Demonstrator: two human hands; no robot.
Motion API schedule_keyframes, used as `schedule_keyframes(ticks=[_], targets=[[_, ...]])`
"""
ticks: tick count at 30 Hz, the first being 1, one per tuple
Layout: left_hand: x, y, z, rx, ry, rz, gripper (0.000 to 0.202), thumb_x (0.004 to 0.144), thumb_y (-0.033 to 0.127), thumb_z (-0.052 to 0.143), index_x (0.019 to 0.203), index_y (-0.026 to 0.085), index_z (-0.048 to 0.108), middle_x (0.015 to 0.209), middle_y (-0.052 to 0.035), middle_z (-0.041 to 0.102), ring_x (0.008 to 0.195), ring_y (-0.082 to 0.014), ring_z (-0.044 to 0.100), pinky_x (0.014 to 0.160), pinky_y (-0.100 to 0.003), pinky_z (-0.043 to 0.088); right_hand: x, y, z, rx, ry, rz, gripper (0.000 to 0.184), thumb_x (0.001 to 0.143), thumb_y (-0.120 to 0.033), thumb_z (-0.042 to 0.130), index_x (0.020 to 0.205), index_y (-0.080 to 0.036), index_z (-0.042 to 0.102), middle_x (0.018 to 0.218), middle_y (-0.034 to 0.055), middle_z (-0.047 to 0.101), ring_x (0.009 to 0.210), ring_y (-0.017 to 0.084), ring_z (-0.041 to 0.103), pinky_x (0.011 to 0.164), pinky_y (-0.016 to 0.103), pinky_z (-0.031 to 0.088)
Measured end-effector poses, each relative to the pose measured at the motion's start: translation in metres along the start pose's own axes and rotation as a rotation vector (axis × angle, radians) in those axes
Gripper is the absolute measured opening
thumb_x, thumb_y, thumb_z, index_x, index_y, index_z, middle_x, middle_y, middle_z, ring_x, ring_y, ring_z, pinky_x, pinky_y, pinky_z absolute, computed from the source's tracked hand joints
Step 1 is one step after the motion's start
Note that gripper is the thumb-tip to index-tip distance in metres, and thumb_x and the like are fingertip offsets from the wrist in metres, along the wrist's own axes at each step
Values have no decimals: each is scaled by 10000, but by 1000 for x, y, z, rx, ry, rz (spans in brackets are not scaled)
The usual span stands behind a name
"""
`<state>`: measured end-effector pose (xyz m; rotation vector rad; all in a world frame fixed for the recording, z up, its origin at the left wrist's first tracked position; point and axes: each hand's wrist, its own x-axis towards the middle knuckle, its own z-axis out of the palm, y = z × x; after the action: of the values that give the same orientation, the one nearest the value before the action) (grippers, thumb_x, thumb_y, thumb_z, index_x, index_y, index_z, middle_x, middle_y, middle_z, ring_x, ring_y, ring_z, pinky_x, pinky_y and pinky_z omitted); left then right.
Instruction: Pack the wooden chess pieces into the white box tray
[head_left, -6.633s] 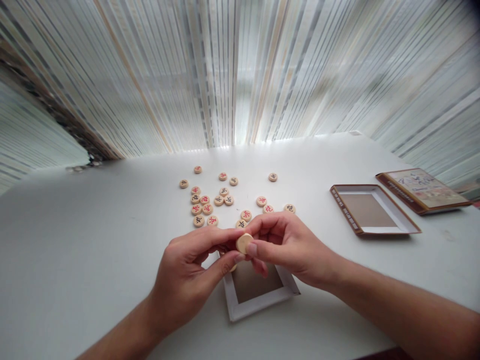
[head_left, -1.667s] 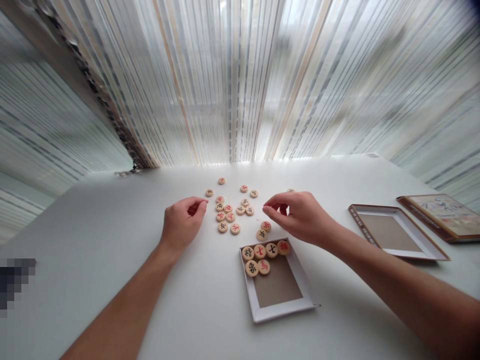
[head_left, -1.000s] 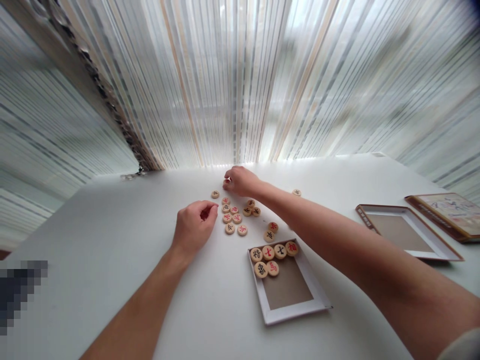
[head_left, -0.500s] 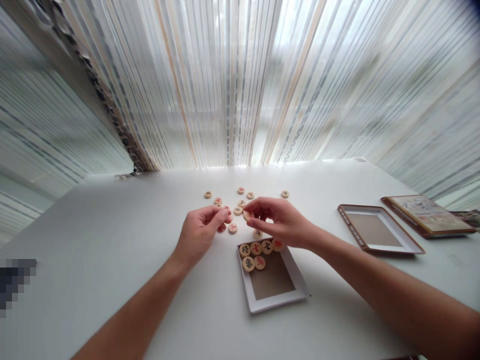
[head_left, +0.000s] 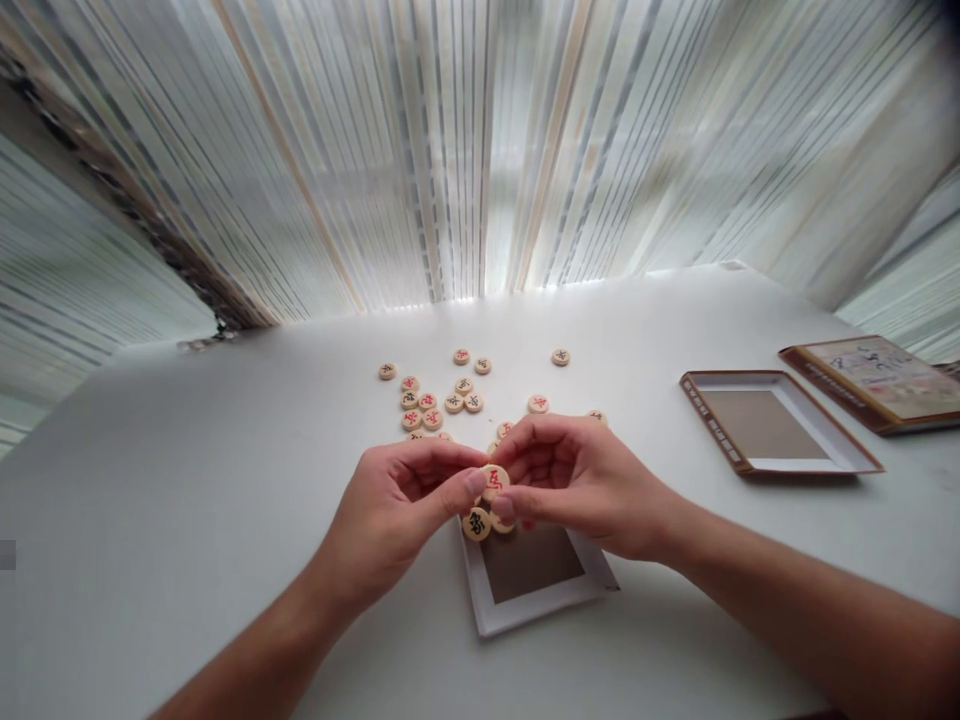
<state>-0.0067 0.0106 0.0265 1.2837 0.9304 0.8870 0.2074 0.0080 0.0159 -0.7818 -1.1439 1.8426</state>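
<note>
My left hand (head_left: 401, 520) and my right hand (head_left: 581, 485) meet in front of me, both closed at the fingertips on one round Chinese chess piece (head_left: 494, 481) with a red character. The piece is tilted so its face points toward me. Beneath the hands lies a shallow box tray (head_left: 534, 614) with a brown bottom and white sides. In its upper left corner sits a black-character piece (head_left: 476, 525), beside another piece (head_left: 503, 524) partly covered by my right thumb. The hands hide the tray's back row.
Several loose chess pieces (head_left: 427, 401) with red or black characters lie on the white table (head_left: 225, 480) beyond my hands. To the right are a second shallow tray (head_left: 772, 425) and a box lid with a picture (head_left: 881, 385). A striped string curtain (head_left: 480, 150) hangs behind the table.
My hands have come together over the tray. Each was apart before, pinching at pieces near the pile; now both grip one red-character piece. The view has shifted slightly.
</note>
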Motion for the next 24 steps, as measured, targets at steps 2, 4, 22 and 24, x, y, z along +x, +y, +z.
schedule_keyframes(ticks=[2, 4, 22, 24], targets=[[0, -1, -1, -19, -5, -15, 137, 889, 300, 870, 1009, 237, 892, 862, -54, 865, 759, -190, 815, 739, -256, 678, 0, 0, 1, 16, 13, 17, 434, 621, -233, 1059, 922, -155, 757, 793, 41, 809, 702, 156, 754, 602, 235, 616], [0, -2, -2, -28, -6, -23, 152, 883, 317, 880, 1012, 237, 894, 868, -57, 868, 755, -192, 816, 746, -262, 684, 0, 0, 1, 18, 29, 34, 444, 614, -229, 1061, 932, -157, 760, 788, 43, 812, 682, 154, 749, 596, 236, 617], [-3, 4, 5, 6, 56, 51, 136, 837, 146, 906, 943, 232, 899, 861, -24, 872, 788, -149, 828, 738, -152, 656, -5, -1, 4, 45, 67, 34, 305, 715, -227, 1018, 902, -148, 790, 750, 51, 813, 673, 143, 762, 638, 202, 628], [-5, 3, 5, 107, 84, 128, 157, 851, 124, 886, 955, 241, 896, 882, -9, 872, 809, -135, 821, 759, -142, 647, -6, -2, 5, -17, 90, 10, 281, 739, -262, 1005, 900, -154, 801, 753, 56, 809, 682, 155, 755, 647, 223, 620]])
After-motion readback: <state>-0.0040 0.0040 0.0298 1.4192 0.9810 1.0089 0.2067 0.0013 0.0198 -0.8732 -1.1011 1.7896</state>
